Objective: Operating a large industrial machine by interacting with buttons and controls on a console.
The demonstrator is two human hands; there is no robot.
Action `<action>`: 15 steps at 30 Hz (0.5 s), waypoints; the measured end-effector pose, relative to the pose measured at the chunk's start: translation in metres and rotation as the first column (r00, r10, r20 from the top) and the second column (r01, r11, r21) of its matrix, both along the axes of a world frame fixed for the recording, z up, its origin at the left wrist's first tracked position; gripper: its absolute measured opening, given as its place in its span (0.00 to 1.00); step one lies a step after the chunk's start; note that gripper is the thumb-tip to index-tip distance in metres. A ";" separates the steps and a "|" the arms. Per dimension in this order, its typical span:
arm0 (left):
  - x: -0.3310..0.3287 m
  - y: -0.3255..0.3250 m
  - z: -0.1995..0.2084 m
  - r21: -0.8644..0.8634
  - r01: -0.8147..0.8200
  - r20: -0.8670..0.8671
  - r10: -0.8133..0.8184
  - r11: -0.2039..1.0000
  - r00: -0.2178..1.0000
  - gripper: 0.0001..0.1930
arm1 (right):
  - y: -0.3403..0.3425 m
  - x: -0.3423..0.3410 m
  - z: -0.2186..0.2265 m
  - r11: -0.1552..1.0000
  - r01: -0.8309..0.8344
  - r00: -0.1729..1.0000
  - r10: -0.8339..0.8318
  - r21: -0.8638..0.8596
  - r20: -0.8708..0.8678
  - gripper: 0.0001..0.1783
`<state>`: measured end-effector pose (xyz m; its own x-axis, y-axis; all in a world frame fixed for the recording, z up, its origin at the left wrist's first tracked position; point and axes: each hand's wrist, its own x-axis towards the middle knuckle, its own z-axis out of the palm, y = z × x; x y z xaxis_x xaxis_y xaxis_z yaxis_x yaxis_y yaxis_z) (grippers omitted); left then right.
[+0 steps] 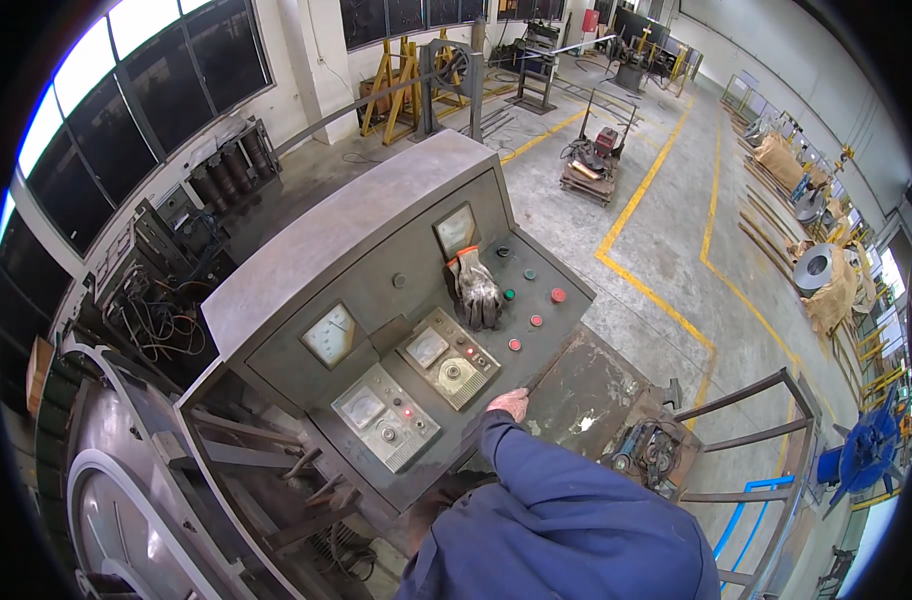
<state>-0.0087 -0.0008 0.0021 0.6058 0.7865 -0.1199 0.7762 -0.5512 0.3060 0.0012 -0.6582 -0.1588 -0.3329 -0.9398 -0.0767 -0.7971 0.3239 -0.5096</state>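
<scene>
My right hand point(509, 402), at the end of a blue sleeve, is at the near edge of a grey control console point(376, 280). Its fingers look curled together; whatever lies under them is hidden. My left hand is out of sight. Just left of the right hand sit two meter boxes, one nearer point(386, 418) and one farther point(449, 358), each with a dial, a knob and a lit red lamp. Soiled work gloves point(475, 290) with orange cuffs lie on the console beside green and red push buttons point(536, 321).
A dark metal table point(586, 400) adjoins the console on the right, with an angle grinder point(631, 445) on it. Metal railing point(751, 440) stands beyond. At left is a large round machine part point(126, 520). A cart point(589, 170) stands on the floor near yellow lines.
</scene>
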 end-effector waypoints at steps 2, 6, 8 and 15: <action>0.000 0.005 -0.004 0.015 0.002 -0.008 -0.001 1.000 1.000 0.38 | 0.001 -0.001 0.001 0.999 -0.044 0.998 0.044 0.006 -0.055 0.18; 0.001 0.000 -0.001 0.008 -0.010 -0.026 0.010 1.000 1.000 0.38 | -0.002 -0.001 0.000 0.999 0.007 0.999 -0.008 0.044 0.039 0.18; 0.002 -0.001 0.000 0.008 -0.017 -0.033 0.017 1.000 0.999 0.38 | -0.003 -0.001 -0.002 1.000 0.010 1.000 -0.010 0.027 0.010 0.17; 0.001 0.008 -0.008 0.032 0.021 -0.042 -0.019 0.999 0.999 0.38 | 0.002 0.001 0.009 1.000 0.004 1.000 -0.005 -0.012 -0.016 0.16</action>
<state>-0.0079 0.0069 -0.0060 0.6164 0.7783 -0.1198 0.7767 -0.5759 0.2553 0.0027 -0.6565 -0.1495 -0.3383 -0.9391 -0.0596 -0.8039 0.3213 -0.5006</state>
